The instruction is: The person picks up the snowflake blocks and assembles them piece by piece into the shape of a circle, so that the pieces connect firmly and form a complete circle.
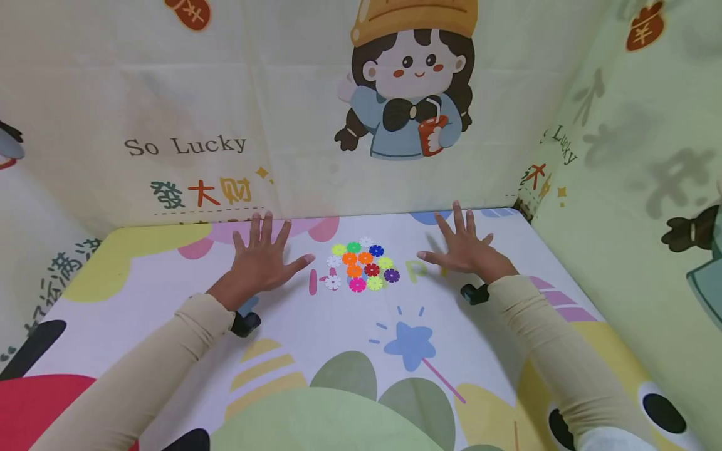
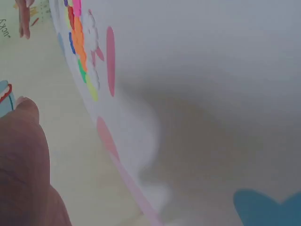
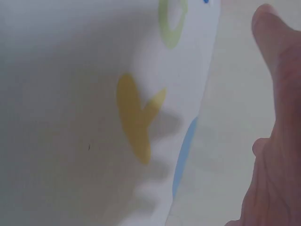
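In the head view a cluster of small flower-shaped plastic discs lies flat near the back middle of the table, in orange, white, yellow-green, pink, red, purple, blue and green. To their left my left hand is held above the table with fingers spread and straight, holding nothing. On the other side my right hand is likewise spread and apart from the discs. The left wrist view shows the disc cluster at its upper left, beyond the left thumb. In the right wrist view the right thumb points upward over the cloth.
A white cloth with coloured cartoon prints covers the table. Behind it stands a printed curtain, and another printed panel closes off the right side. A dark wrist camera is on the left wrist, and another camera on the right.
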Motion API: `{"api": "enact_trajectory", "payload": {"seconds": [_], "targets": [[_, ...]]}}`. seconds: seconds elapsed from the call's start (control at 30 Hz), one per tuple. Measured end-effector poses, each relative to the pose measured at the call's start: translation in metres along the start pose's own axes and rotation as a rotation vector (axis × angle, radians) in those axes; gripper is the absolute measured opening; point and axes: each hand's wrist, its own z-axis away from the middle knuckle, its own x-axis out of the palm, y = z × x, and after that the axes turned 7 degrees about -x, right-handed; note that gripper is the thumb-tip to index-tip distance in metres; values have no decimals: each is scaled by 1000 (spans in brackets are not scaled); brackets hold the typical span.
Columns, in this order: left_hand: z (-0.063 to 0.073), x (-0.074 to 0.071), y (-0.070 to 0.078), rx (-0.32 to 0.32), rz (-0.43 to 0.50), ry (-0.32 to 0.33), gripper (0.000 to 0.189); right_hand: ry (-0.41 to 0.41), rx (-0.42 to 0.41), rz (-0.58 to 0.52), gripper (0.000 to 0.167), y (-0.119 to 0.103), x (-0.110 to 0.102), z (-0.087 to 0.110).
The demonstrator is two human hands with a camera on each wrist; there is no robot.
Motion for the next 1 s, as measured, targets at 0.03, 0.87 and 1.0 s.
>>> {"api": "enact_trajectory", "payload": {"seconds": [0.03,0.87,1.0], "targets": [[-1,1,2,17,16,1,97,8,-7,-2,115,-1,1,-1],[-1,23,43,199,550,-3,41,208,-256,-248,57,-20,19,-7],[-1,26,42,173,598,-12,37,243,-277,-324,46,-21,23,-9]]}}
